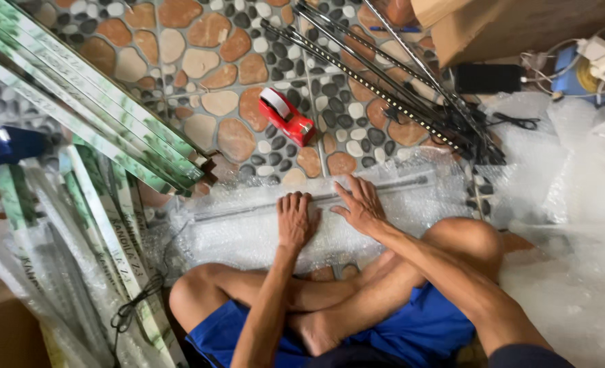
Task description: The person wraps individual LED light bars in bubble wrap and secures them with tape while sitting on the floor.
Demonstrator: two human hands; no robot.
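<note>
I sit cross-legged on a pebble-patterned floor. A long thin light bar (384, 185) lies across in front of my legs, rolled in clear bubble wrap (248, 235). My left hand (296, 219) presses flat on the wrapped roll, fingers together and pointing away from me. My right hand (361, 204) lies open on the wrap just to its right, fingers spread toward the bar. Neither hand grips anything.
A red tape dispenser (287, 116) lies on the floor beyond the roll. Several dark light strips with cables (384, 75) fan out at upper right. Long green-and-white boxes (78, 102) stack at left. More bubble wrap (575, 225) covers the right; a cardboard box (493, 27) stands behind.
</note>
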